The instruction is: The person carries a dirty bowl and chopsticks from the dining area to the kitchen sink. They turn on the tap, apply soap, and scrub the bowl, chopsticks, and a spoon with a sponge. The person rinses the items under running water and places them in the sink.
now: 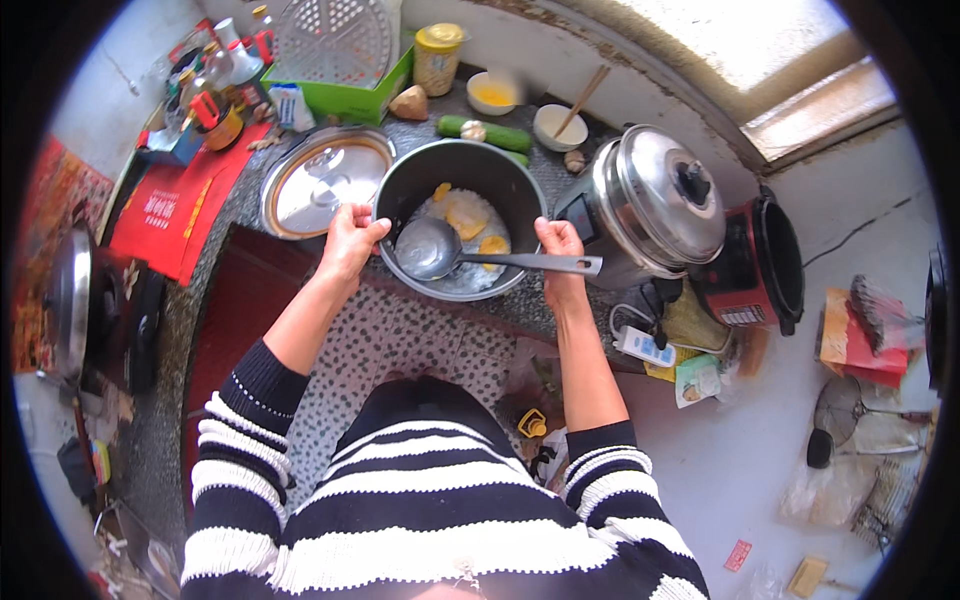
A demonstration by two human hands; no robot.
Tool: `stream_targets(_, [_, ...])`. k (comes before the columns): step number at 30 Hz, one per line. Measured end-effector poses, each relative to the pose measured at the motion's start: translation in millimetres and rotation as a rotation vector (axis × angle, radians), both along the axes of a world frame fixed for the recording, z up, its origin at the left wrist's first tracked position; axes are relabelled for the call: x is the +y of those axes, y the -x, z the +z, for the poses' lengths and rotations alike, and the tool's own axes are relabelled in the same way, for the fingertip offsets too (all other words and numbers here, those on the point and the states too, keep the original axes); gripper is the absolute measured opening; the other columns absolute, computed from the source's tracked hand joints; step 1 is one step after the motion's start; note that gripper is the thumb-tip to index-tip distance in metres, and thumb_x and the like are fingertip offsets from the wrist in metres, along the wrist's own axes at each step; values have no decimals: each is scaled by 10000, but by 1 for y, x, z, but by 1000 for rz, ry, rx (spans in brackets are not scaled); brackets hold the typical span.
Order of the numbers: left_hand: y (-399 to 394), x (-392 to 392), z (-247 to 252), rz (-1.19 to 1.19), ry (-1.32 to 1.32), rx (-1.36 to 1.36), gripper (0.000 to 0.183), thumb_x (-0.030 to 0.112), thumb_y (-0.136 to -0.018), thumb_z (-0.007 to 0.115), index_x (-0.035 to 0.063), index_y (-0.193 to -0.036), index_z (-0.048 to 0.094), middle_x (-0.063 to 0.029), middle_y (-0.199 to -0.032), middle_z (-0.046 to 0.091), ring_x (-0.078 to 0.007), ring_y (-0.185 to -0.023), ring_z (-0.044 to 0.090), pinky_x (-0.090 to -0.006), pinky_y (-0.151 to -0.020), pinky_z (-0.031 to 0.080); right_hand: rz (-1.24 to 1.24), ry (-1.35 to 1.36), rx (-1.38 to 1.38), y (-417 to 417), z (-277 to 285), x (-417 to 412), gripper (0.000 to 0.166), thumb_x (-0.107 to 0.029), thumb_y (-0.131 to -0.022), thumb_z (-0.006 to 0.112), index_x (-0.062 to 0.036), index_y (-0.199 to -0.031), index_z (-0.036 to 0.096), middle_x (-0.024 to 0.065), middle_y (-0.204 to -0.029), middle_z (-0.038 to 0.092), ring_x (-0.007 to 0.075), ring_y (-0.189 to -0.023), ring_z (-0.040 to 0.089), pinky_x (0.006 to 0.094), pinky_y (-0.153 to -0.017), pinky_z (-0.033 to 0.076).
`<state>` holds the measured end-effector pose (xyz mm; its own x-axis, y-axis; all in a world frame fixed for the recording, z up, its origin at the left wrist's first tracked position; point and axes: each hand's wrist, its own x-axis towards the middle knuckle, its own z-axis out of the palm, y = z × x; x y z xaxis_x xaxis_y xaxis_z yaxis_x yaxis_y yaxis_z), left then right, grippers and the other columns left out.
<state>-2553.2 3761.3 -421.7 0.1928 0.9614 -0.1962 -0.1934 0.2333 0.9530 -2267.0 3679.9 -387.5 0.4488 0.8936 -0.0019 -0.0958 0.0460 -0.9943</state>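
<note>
Both hands grip the rim of a dark round inner pot (517, 180) at the counter's front edge. On its left side is my left hand (351, 240), thumb over the rim. My right hand (561, 251) holds the right side, beneath the handle of a metal ladle (429, 247). The ladle's bowl lies inside the pot and its handle crosses the rim. White rice-like food (480, 206) with yellow-orange pieces sits in the pot's bottom. A metal lid (330, 184) lies upturned to the left. The fingers under the rim are partly hidden.
Behind the pot are cucumbers (502, 136), a bowl of yellow liquid (491, 94) and a bowl with chopsticks (561, 129). To the right stand a lidded steel cooker (637, 210) and an open red cooker (750, 262). A power strip (643, 346) is below them. Bottles (217, 124) crowd the back left.
</note>
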Motion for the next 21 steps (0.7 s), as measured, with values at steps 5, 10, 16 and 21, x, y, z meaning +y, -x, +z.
stream_targets(5, [6,-27,24,40,130,104,358,186,-864,604,7,-1149,480,-65,-978,569,-122,-807,553,-255,-688,471,40,78,54,7,1,-10,229,-307,-926,513,-97,-837,491,-11,-628,498,61,-475,454,207,-441,363])
stream_targets(10, [58,-86,-2,239,216,7,376,219,-885,577,12,-1182,477,-58,-983,564,-124,-827,552,-260,-674,485,38,261,-93,30,-13,-38,211,-256,-936,459,-59,-928,537,22,-663,521,96,-532,491,218,-465,374])
stream_targets(16, [166,-241,-25,316,371,571,274,218,-811,631,54,-1022,577,-35,-910,593,-138,-778,559,-300,-617,479,578,337,-1042,58,-47,-116,260,-118,-887,498,-41,-1134,521,208,-1047,608,372,-981,588,374,-796,458])
stream_targets(21, [244,-319,-106,584,716,269,259,209,-820,615,69,-1031,561,-41,-931,576,-145,-804,557,-308,-633,480,813,165,-1188,89,-36,-140,481,-12,-842,474,-99,-1308,390,144,-709,583,335,-630,587,417,-606,470])
